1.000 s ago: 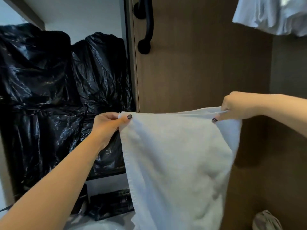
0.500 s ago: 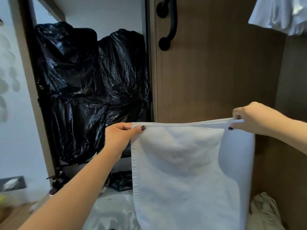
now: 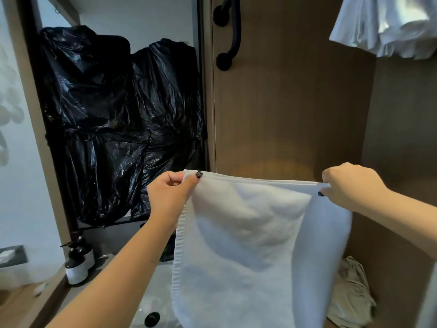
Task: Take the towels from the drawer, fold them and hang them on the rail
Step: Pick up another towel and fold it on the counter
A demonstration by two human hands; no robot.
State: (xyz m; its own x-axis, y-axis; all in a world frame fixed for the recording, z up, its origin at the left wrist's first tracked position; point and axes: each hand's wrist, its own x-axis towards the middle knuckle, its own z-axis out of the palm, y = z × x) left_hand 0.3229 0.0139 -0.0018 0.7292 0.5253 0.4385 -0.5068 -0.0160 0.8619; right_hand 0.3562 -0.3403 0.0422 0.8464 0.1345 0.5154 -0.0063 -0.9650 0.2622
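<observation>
Two hands, one towel: the white towel hangs doubled in the air in front of a wooden panel, its top edge stretched level between the left hand and the right hand.
Panel and bags: black bags fill the shelves to the left of the panel, a black handle sits high on it, and white cloth hangs at top right; whether that cloth is on the rail I cannot tell, since no rail shows.
Towel risk: the right side shows a second layer standing out past the front one, so the halves look uneven; folding again from here would likely lock in a crooked edge.
Sag risk: the lower part runs out of view below, so it could drag over the white surface or the crumpled beige cloth on the floor of the compartment if the hands drop.
Left hand: thumb and fingers pinch the top left corner, thumb in front; a thin pinch like this could let the back layer slide free.
Right hand: fingers curl round the top right corner, knuckles toward the camera; how many layers they hold is hidden, and a missed layer would let the fold open.
Bottle: a dark pump bottle stands low left by the frame, well apart from the towel, yet a wide swing of the left arm might knock it.
</observation>
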